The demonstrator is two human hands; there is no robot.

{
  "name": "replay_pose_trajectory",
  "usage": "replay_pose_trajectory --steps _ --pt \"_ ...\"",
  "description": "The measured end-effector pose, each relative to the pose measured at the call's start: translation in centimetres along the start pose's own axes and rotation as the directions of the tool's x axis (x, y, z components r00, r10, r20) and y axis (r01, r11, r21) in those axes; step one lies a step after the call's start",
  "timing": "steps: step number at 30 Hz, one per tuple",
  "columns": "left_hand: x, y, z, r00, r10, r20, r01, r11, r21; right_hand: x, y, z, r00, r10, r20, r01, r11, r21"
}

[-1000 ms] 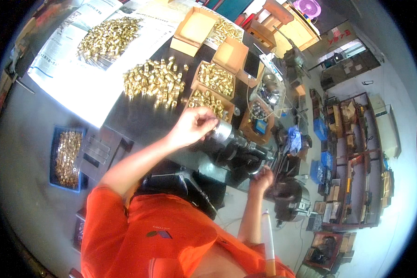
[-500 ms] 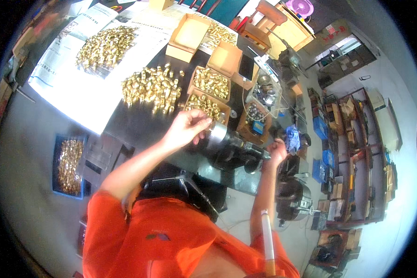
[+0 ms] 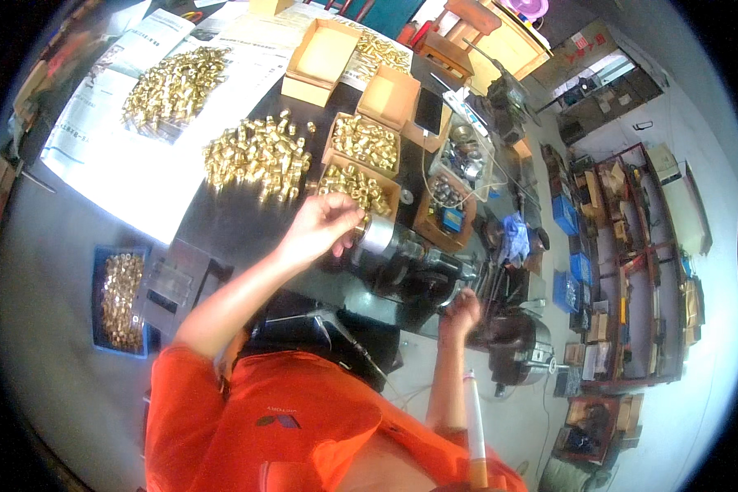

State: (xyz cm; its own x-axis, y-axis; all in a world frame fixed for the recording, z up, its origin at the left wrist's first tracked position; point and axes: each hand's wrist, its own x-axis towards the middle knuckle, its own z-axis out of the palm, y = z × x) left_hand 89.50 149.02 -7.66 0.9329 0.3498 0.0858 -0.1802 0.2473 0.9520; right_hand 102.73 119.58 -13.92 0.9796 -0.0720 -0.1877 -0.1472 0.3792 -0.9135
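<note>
Chuck [image 3: 376, 234] stood beside boxed brass fittings [image 3: 357, 187]; at its left, left hand [image 3: 324, 227] stayed, grip unclear; at its right, right hand [image 3: 462, 313], curled, grip also unclear, had drawn bodyward, suggesting a pull stroke.

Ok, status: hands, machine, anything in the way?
Left hand at silver end of machine. Right hand by its opposite end. Box of brass parts close beyond left hand.

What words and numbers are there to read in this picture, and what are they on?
Newspaper sheets: rows of print, too small and blurred to read.
Orange shirt: small lettering by a little emblem; I won't copy it out.
Brownish board, upper right: red marks, too blurred to read.
No numbers I can make out.
</note>
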Motion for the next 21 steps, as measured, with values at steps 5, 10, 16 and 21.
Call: replay_pose_trajectory --steps 5,10,16,21 --pt "0.6 -0.2 -0.8 1.000 -0.005 -0.010 0.006 0.997 0.077 9.6 1.8 1.5 0.825 -0.513 0.236 0.564 0.778 -0.279" --pt "3.7 -1.1 -2.4 0.992 -0.093 -0.084 0.112 0.960 0.259 4.8 -4.4 6.4 0.890 -0.381 0.250 0.391 0.920 0.012" --pt "10.1 -2.8 -1.4 0.991 -0.106 0.079 0.061 0.900 0.431 0.2 -6.3 3.9 0.833 -0.483 0.270 0.419 0.870 0.262" --pt "12.2 -3.4 -1.1 0.995 -0.076 0.072 0.046 0.935 0.352 -2.8 -5.1 1.3 0.908 -0.347 0.236 0.304 0.932 0.199"
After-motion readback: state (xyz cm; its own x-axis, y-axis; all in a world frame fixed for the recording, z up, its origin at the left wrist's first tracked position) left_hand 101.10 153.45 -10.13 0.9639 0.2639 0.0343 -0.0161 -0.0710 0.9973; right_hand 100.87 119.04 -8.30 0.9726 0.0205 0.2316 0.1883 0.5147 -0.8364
